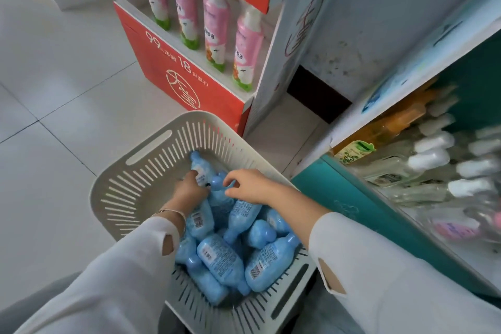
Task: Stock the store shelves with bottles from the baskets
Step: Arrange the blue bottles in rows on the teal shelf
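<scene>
Motion blur smears the shelf (406,198) on the right, so its clear, white-capped bottles (433,160) and an amber bottle (385,127) are hard to read. The slotted cream plastic basket (130,187) sits on the tiled floor (54,89), its near edge hidden behind white sleeves. Inside it lie glossy blue bottles (219,255), rounded, piled flat with barcode labels up. The left hand (187,187) reaches deep among them, fingers (192,175) curled on one blue bottle; how firm the grip is cannot be told. The right hand (249,184) hovers just above the pile, fingers loosely spread, holding nothing. Behind stands a red cardboard display (173,68) of tall pink bottles (217,24), its top cut off.
</scene>
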